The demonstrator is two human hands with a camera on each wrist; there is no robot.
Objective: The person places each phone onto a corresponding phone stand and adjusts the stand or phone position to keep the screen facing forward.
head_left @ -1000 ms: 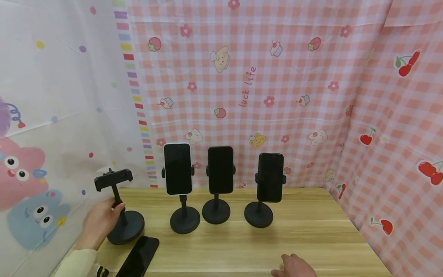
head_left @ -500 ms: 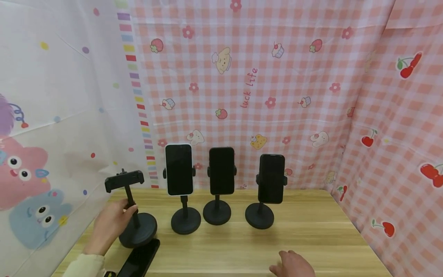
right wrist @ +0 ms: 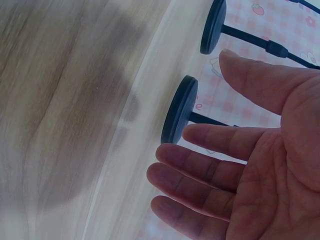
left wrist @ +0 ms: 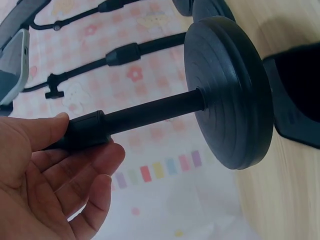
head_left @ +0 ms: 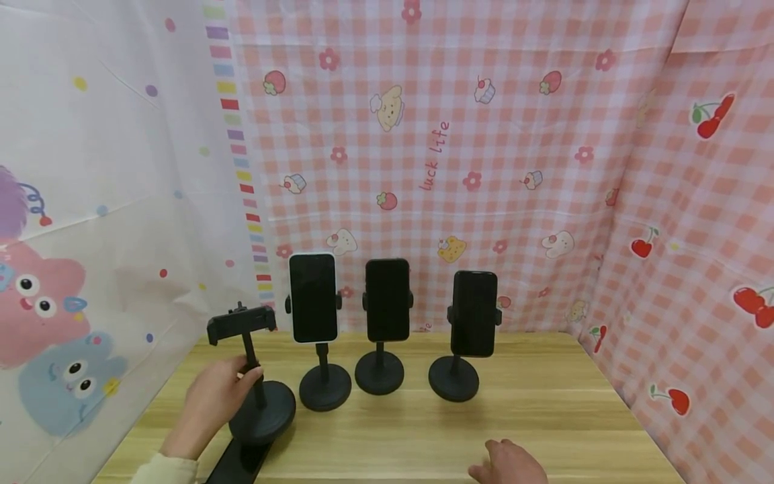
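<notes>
My left hand (head_left: 214, 400) pinches the stem of a black phone stand (left wrist: 155, 111) between thumb and fingers. The stand's clamp (head_left: 242, 324) at the top holds no phone. Its round base (left wrist: 230, 95) stands clear in front of the left hand and, in the head view, overlaps a black phone (head_left: 238, 464) lying flat on the table. My right hand (head_left: 509, 462) is at the front right with its fingers loosely extended; in the right wrist view the palm (right wrist: 265, 185) shows nothing held.
Three more stands hold upright phones along the back: a white-edged phone (head_left: 313, 298), a black phone (head_left: 388, 300) and another black phone (head_left: 474, 313) to the right. Behind the wooden table (head_left: 544, 403) hangs a pink checked cloth (head_left: 514, 134), with a white patterned cloth (head_left: 151, 222) at left.
My left hand has carried the stand rightward and nearer to me, so its base now covers the upper end of the lying phone. The right hand has barely shifted.
</notes>
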